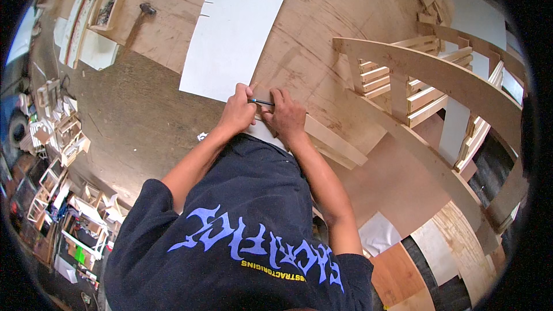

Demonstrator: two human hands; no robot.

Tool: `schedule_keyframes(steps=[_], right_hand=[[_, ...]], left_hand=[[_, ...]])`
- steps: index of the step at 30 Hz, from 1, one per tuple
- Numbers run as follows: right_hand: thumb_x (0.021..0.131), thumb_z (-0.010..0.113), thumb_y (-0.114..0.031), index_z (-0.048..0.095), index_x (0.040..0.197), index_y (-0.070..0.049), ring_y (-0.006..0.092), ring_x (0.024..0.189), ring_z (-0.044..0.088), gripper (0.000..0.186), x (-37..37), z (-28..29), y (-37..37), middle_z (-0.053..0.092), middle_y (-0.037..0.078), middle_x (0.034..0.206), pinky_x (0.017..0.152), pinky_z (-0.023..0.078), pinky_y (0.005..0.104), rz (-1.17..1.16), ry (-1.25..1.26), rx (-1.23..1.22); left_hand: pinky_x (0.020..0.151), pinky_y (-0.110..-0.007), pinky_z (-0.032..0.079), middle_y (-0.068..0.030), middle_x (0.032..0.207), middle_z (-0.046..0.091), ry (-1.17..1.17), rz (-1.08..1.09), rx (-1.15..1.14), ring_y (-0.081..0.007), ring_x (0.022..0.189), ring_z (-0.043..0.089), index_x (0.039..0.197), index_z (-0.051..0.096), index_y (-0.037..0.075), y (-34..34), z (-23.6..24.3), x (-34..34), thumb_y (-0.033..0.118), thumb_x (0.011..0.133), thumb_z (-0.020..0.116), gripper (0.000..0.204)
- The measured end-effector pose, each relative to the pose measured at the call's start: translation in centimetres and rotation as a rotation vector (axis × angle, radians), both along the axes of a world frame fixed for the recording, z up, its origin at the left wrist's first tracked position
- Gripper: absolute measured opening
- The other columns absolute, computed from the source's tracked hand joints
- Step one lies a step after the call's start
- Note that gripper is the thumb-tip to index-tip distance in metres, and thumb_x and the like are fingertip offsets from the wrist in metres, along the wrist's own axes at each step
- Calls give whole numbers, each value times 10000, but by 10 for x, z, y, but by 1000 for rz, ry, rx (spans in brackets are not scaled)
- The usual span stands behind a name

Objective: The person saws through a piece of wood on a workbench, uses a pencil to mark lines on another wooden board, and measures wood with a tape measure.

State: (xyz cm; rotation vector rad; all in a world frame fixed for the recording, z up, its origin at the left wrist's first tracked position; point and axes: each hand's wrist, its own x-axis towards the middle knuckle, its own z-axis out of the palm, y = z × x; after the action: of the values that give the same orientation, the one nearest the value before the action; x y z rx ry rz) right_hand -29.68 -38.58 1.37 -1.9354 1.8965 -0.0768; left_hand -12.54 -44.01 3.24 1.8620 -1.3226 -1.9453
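Note:
A thin dark pen (262,102) with a light blue end lies crosswise between my hands. My left hand (237,112) is closed, its fingers at the blue end of the pen. Curled fingers of my right hand (286,116) meet the pen's other end. Both hands are in front of my waist, by the near end of a long white board (239,29). Under them, a pale strip (262,131) shows partly, the rest hidden by my hands and shirt.
The white board rests on a large brown wooden sheet (311,29). A hammer (147,10) and a small wooden box (108,10) of small dark pieces lie far left. At right stands a curved wooden frame (426,60) with slats. Scrap wood clutters the lower left.

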Motion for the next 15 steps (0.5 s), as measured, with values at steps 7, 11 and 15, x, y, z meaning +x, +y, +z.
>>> schedule_keyframes(steps=[7,11,15], right_hand=[[799,782,-391,622,1257,-108,351,797,714,563,0,3,1,658,97,1208,677,578,466,-3,-13,68],[807,783,-403,627,1265,-110,350,801,717,566,-2,-2,5,657,93,1219,676,582,461,12,-28,14],[802,789,-412,638,1262,-116,338,840,723,568,0,-6,8,654,82,1242,683,590,456,15,10,9]], left_hand=[[572,-466,547,-250,763,661,5,7,-14,-334,559,683,1074,454,-42,-2,-14,8,16,822,476,259],[588,-452,551,-251,760,666,15,27,43,-331,562,684,1068,490,-45,-5,-8,11,25,828,480,250],[610,-444,558,-252,791,678,17,-2,-8,-322,607,702,1097,501,-50,-1,-13,10,48,829,486,286]])
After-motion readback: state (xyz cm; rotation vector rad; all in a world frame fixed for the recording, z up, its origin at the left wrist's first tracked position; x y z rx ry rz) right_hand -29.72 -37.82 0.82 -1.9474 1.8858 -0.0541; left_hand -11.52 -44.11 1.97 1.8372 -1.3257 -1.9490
